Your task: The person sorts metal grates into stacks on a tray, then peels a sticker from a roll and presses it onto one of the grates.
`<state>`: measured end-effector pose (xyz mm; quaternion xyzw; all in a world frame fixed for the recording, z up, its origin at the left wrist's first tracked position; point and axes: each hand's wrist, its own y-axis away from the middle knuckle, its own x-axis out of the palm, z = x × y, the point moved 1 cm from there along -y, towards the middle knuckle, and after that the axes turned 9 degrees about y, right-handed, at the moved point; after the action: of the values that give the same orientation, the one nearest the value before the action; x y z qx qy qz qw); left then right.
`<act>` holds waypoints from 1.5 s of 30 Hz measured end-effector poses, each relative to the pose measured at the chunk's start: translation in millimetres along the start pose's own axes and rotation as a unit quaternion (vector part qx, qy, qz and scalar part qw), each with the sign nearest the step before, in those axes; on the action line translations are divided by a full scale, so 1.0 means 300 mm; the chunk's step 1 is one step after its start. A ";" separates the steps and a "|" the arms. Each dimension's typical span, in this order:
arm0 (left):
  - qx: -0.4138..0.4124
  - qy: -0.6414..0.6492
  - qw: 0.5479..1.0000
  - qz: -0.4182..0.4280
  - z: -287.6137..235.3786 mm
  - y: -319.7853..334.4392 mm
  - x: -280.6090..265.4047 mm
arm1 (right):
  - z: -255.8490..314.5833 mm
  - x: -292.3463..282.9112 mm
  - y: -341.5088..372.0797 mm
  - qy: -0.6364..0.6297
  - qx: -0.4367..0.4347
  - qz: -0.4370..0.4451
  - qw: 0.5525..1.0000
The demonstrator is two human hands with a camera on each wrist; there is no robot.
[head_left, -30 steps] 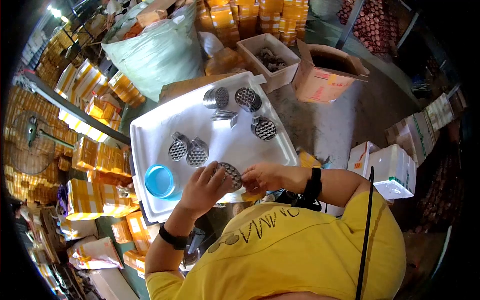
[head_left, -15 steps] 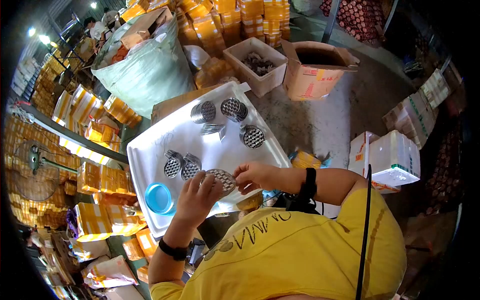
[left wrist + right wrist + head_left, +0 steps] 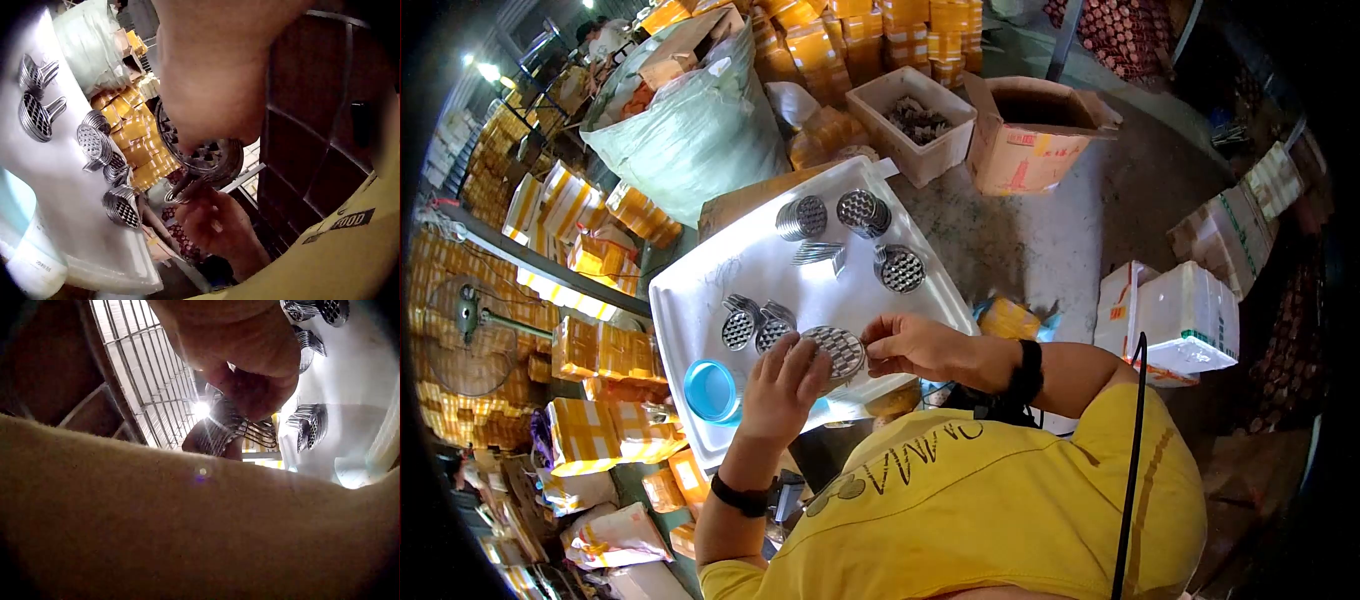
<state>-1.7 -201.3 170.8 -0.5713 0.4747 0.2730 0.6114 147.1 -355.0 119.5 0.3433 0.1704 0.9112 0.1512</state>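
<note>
My left hand [image 3: 778,395] grips a stack of round perforated metal pieces [image 3: 838,350] by its side, above the tray's near edge. The top piece's lattice face is turned up in the head view. In the left wrist view the stack [image 3: 209,159] shows short looped handles, partly hidden by the left hand. My right hand [image 3: 925,350] is at the stack's right edge, its curled fingers at the handles. From the right wrist, several thin bent handles [image 3: 256,434] show just under those fingers. More stacks of the same pieces [image 3: 862,212] lie on the white tray [image 3: 700,300].
A blue round container [image 3: 712,392] stands at the tray's left near corner. Behind the tray are a large pale green sack [image 3: 690,140], a white foam box [image 3: 915,130] and an open carton [image 3: 1030,150]. Taped boxes [image 3: 590,435] pile up on the left, beside a fan [image 3: 470,315].
The held stack has tipped so its lattice face shows more fully, and it has moved slightly up and left. The right hand stays at its edge. The head view has shifted.
</note>
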 end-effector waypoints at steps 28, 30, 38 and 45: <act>-0.436 0.718 0.531 -0.113 0.015 0.109 0.018 | 0.094 0.051 -0.059 0.117 -0.099 0.084 0.985; -0.418 0.729 0.526 -0.133 0.016 0.123 0.051 | 0.045 0.079 -0.064 0.183 -0.131 0.044 0.973; -0.436 0.793 0.340 -0.256 0.010 0.165 0.178 | 0.003 0.097 -0.154 0.128 -0.064 -0.054 0.988; -0.480 0.646 0.487 -0.341 0.040 0.164 0.252 | -0.014 0.182 -0.193 0.577 -0.391 -0.119 0.708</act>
<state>-11.4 -195.8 80.6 -0.9092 0.3004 -0.2168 -0.1901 114.1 -282.6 123.8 -0.3619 -0.1072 0.8912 0.2514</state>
